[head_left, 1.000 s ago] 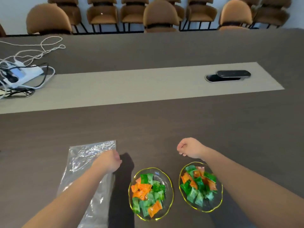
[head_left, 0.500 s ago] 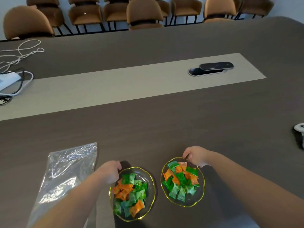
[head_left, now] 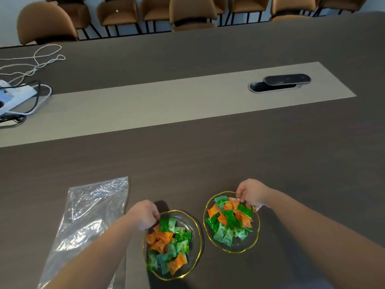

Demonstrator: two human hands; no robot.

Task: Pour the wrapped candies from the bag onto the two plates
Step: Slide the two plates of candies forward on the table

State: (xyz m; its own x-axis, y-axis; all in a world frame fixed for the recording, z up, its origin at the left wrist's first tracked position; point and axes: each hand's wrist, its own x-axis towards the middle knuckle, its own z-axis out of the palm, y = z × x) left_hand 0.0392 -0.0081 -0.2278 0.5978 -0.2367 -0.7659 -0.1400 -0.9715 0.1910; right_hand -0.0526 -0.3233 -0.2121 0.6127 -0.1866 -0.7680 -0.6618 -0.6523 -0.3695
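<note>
Candies (head_left: 169, 241) in green and orange wrappers lie heaped on the left plate (head_left: 195, 226), and a like heap fills the right plate (head_left: 255, 232); the two gold-rimmed glass plates sit just beside each other on the dark desk (head_left: 187, 163), near its front edge; the clear bag (head_left: 91, 213) lies flat and slack to the left of them, and I can see no candy left inside it, so I judge the pouring itself complete and the step in hand a closing one, the settling or straightening of the plates. From my remote station I read the left hand (head_left: 143, 214) as curled over the far-left rim of the left plate, fingers pressed together on the rim or on a wrapper at its edge; which of the two I cannot tell. The right hand (head_left: 251, 192) is at the far rim of the right plate, its grip pinching either the rim or an orange wrapper just beneath the fingertips; again I cannot tell which. The next move, in my judgement, calls for little: a light nudge of each plate with the rims kept level so that no candy slides off, then release of both hands; should any candy remain in the bag's folds, hidden by glare, the bag would need lifting and shaking out over a plate. Chairs (head_left: 193, 13) and a power strip (head_left: 14, 97) stand well apart from the work.
</note>
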